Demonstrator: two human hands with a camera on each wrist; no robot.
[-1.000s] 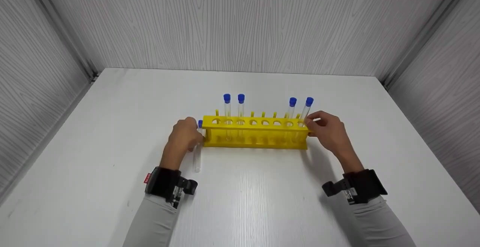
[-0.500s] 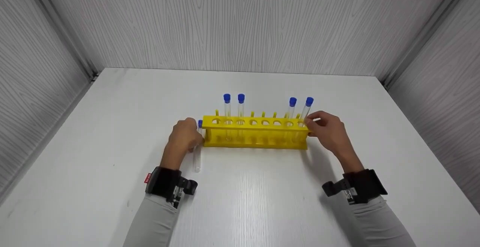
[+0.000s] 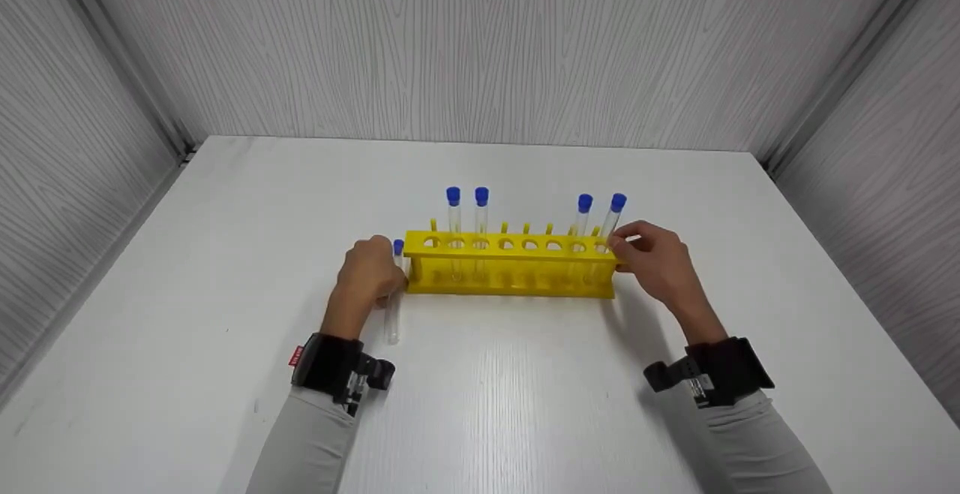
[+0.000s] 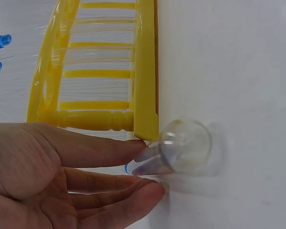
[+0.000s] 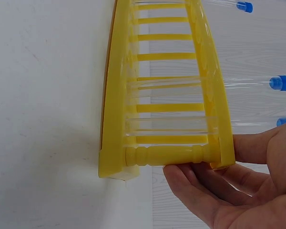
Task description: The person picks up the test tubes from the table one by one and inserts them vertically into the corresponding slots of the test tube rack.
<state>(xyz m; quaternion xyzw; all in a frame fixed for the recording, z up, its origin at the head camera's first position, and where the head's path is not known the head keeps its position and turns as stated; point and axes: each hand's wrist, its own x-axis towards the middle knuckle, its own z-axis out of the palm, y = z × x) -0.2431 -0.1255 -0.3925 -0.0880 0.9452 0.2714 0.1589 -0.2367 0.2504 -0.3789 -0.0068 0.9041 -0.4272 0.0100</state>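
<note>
A yellow test tube rack (image 3: 510, 255) stands upright on the table, with several blue-capped clear tubes in it. Two tubes rise near its left end and two near its right. My left hand (image 3: 366, 272) curls its thumb and fingers about a loose capped test tube (image 3: 392, 321) beside the rack's left end; in the left wrist view the tube's rounded bottom (image 4: 188, 148) points toward the camera. At the other end, my right hand (image 3: 660, 263) grips the rack's upper shelf, thumb above and fingers underneath by the end post (image 5: 169, 155).
The white table (image 3: 480, 404) extends around the rack on all sides. Grey wood-grained panels (image 3: 480, 43) enclose the back and both sides. Each wrist wears a black camera band (image 3: 328, 366). Several rack holes between the tube pairs hold nothing.
The loose test tube at the left has shifted very slightly left, away from the rack's end. Both hands and the rack stay nearly where they were.
</note>
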